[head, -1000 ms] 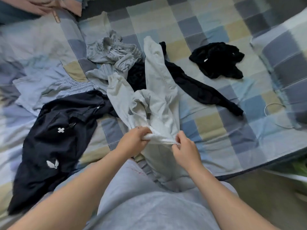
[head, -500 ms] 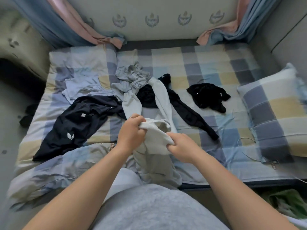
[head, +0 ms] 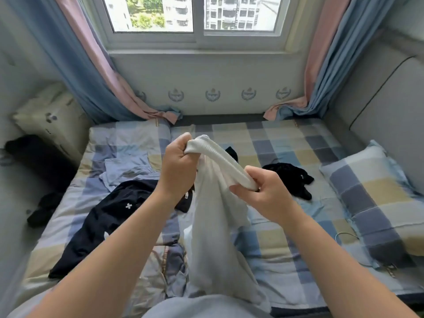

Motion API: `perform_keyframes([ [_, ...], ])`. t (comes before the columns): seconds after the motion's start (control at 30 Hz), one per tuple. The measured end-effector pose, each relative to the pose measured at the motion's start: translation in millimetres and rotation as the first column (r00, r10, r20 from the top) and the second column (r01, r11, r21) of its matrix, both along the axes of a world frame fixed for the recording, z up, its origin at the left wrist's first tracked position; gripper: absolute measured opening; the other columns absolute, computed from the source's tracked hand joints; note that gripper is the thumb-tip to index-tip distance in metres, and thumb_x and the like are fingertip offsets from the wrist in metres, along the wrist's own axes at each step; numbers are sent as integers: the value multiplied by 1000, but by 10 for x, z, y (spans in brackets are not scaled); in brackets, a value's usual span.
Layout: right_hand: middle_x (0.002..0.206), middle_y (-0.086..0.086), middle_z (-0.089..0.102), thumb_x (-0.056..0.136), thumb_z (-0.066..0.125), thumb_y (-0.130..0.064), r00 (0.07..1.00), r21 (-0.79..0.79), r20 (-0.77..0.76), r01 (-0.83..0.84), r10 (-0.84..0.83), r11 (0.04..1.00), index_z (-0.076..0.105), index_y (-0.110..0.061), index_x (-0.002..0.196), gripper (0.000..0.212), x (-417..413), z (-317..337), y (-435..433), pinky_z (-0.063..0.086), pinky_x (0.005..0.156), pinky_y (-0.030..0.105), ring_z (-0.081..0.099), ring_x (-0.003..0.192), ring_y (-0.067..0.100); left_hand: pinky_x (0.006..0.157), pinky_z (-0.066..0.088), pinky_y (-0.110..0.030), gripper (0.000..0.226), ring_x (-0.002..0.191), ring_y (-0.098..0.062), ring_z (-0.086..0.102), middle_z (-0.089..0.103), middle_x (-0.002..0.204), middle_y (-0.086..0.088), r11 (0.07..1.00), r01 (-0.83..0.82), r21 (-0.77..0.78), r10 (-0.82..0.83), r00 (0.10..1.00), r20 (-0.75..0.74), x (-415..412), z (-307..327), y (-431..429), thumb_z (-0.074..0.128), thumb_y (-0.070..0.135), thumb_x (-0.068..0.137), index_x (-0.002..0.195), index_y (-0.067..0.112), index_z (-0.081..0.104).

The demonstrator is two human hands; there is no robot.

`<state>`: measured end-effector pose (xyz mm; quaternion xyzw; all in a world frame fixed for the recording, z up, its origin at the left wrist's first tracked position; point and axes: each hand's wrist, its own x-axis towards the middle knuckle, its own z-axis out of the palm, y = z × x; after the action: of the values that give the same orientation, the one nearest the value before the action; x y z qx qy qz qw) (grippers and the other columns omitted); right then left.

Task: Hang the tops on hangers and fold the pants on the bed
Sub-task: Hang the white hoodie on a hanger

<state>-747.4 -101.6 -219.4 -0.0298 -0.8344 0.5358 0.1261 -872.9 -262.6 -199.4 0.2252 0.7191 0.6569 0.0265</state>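
I hold a pair of white pants [head: 218, 226] up over the bed [head: 286, 143] by the ribbed waistband. My left hand [head: 177, 167] grips one end of the band, my right hand [head: 263, 191] grips the other, lower end. The legs hang down toward me. On the checked sheet lie a dark navy garment with a white cross mark [head: 107, 219] at left, a light blue garment [head: 128, 168] behind it, and a black garment [head: 291, 177] at right. No hanger is in view.
A checked pillow [head: 371, 193] lies at the bed's right edge, with a thin white cable [head: 344, 235] beside it. Curtains [head: 96, 72] hang at both sides of the window [head: 195, 14]. Dark items [head: 43, 210] lie on the floor left of the bed.
Both hands have lifted the white pants off the bed, up to chest height. The view has tilted up and now takes in the window and wall.
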Motion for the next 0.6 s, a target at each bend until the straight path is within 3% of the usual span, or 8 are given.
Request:
perform_keyframes([
  [0.1,61,-5,40,85,76,-17,996,20,91,-15,13,1000,45,-8,75,34,-132,-39,-138,32,55,34,35,57,14,49,27,-26,37,55,-11,28,31,57,8,993,-2,120,3,1000,-11,-141,299,-155,46,-6,85,62,17,29],
  [0.17,67,3,53,83,74,-28,985,59,174,-17,7,998,54,-13,85,25,-234,-100,-234,45,56,37,45,59,20,50,25,-30,31,57,-14,26,28,57,5,984,0,180,5,1000,-24,-253,464,-269,46,1,80,62,19,28],
  [0.23,80,8,66,81,74,-30,961,107,276,-18,-12,994,65,-17,89,17,-332,-227,-282,55,69,44,59,68,18,53,26,-35,31,59,-21,24,27,60,-2,977,-7,211,12,1000,-23,-366,591,-402,46,2,80,63,18,26],
  [0.3,84,1,72,75,76,-40,909,178,415,-42,-37,983,70,-16,87,27,-409,-380,-281,55,81,44,68,79,17,56,26,-42,35,64,-26,23,26,62,-5,975,-12,224,19,999,-28,-473,680,-547,46,-3,83,65,16,24],
  [0.37,80,-4,72,72,74,-48,865,251,496,-58,-77,966,69,-14,84,37,-482,-472,-249,54,80,38,68,80,17,57,28,-42,36,65,-26,24,27,63,-6,979,-24,202,36,998,-58,-584,721,-699,47,-6,86,65,12,24],
  [0.5,65,3,53,94,65,-30,939,328,298,66,-170,942,55,5,74,40,-650,-310,-247,35,61,33,45,63,15,57,38,-42,25,64,-23,33,34,66,-7,990,-68,120,75,996,-56,-776,667,-961,49,-1,84,68,3,31],
  [0.6,61,6,47,94,59,-32,986,279,94,110,-141,954,51,6,70,46,-760,50,-399,32,58,33,39,60,13,63,54,-47,12,66,-20,46,44,69,-8,994,-109,28,110,994,-26,-882,572,-1099,52,4,81,75,5,41],
])
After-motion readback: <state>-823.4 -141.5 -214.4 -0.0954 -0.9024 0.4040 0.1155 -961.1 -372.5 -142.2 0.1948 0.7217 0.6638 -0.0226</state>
